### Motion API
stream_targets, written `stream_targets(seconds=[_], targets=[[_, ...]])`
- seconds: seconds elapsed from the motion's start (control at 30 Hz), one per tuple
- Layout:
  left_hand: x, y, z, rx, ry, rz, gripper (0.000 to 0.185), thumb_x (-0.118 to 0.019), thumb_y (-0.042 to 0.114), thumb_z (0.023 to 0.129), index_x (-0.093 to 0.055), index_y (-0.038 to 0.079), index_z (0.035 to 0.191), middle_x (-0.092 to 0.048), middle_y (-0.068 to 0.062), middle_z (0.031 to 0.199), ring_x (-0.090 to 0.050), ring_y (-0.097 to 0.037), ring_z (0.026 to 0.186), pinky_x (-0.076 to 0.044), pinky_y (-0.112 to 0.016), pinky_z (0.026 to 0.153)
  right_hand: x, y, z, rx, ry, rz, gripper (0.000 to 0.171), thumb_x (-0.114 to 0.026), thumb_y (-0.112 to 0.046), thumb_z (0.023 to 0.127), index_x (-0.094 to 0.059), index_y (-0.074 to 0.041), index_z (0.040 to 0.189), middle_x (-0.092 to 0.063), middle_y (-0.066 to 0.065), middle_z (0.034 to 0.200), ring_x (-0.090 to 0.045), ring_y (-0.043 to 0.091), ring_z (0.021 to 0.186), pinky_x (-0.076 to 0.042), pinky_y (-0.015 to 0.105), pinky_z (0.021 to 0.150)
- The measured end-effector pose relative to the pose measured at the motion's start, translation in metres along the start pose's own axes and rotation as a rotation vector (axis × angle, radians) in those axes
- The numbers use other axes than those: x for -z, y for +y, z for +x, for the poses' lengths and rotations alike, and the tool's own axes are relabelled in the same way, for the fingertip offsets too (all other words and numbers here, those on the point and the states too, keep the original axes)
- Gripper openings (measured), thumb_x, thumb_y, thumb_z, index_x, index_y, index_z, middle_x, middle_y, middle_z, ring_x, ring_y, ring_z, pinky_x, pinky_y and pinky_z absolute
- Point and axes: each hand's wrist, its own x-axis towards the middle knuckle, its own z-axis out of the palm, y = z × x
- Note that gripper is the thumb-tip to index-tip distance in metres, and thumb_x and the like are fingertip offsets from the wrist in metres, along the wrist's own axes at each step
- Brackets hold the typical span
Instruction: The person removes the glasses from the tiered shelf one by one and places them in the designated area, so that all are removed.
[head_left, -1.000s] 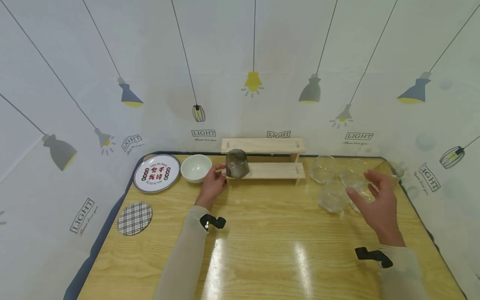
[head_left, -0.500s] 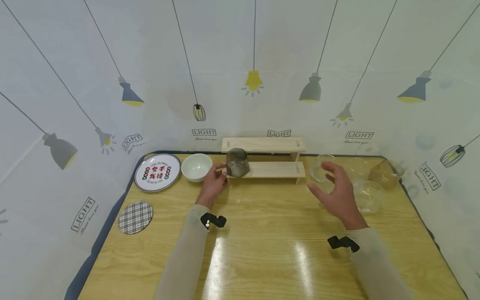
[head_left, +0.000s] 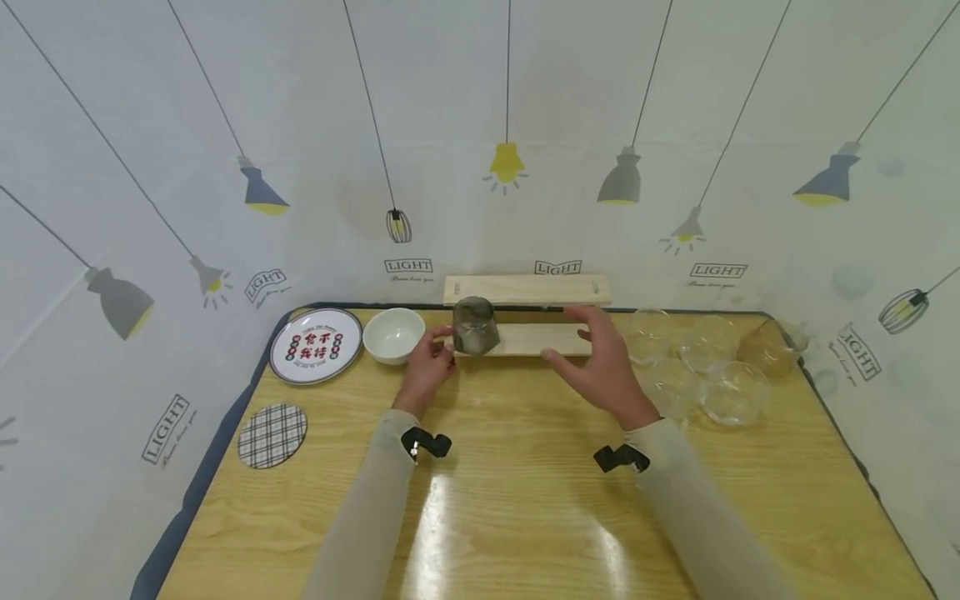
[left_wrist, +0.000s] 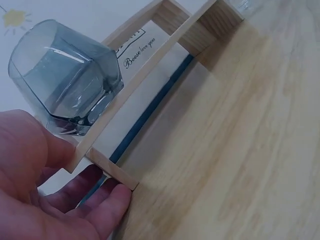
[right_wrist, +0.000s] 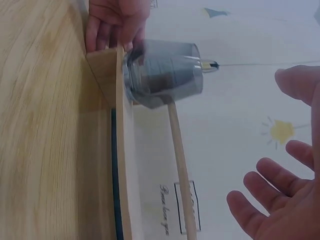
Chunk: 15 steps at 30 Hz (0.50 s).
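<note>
A two-tier wooden rack (head_left: 525, 340) stands at the back of the table. My left hand (head_left: 427, 371) grips the left end of its lower shelf; in the left wrist view the thumb lies at the shelf's end and the fingers (left_wrist: 112, 207) curl by the leg below. On that end of the lower shelf stands a smoky grey faceted glass (head_left: 476, 327), mouth up, close beside my left thumb. My right hand (head_left: 607, 367) is spread over the right end of the lower shelf, thumb and fingers apart, with nothing between them.
Several clear glasses (head_left: 735, 393) and an amber glass (head_left: 765, 350) stand at the back right. Left of the rack are a white bowl (head_left: 393, 337) and a printed plate (head_left: 315, 347). A checked round coaster (head_left: 272, 435) lies nearer. A printed cloth (head_left: 420, 108) hangs behind.
My right hand has moved left from over the glasses to the rack's right end, fingers still spread. The left hand and the smoky glass have stayed in place.
</note>
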Motion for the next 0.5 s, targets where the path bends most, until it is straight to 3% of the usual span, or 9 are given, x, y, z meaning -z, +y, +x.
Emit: stream_targets(seconds=[0.27,0.5], targets=[[-0.001,0.0,-0.004,-0.049,0.024,0.089,0.035,-0.058,0.01,0.107,-0.059,0.018,0.142,-0.058,-0.016,0.135,-0.063,-0.027,0.115,-0.06,-0.043,0.099,-0.034,-0.005,0.027,-0.012,-0.07,0.029,0.077,-0.077,-0.04,0.097,-0.042,-0.005,0.157,-0.049,0.016,0.155,-0.049,0.036,0.141,-0.047,0.059,0.113],[-0.002,0.002,-0.006,-0.083,0.039,0.165,0.036,-0.059,0.011,0.106,-0.059,0.017,0.142,-0.061,-0.017,0.134,-0.065,-0.028,0.114,-0.061,-0.04,0.093,-0.062,-0.006,0.047,-0.101,-0.106,0.111,0.081,-0.078,-0.043,0.096,-0.04,-0.007,0.158,-0.05,0.015,0.156,-0.05,0.032,0.143,-0.048,0.057,0.114]])
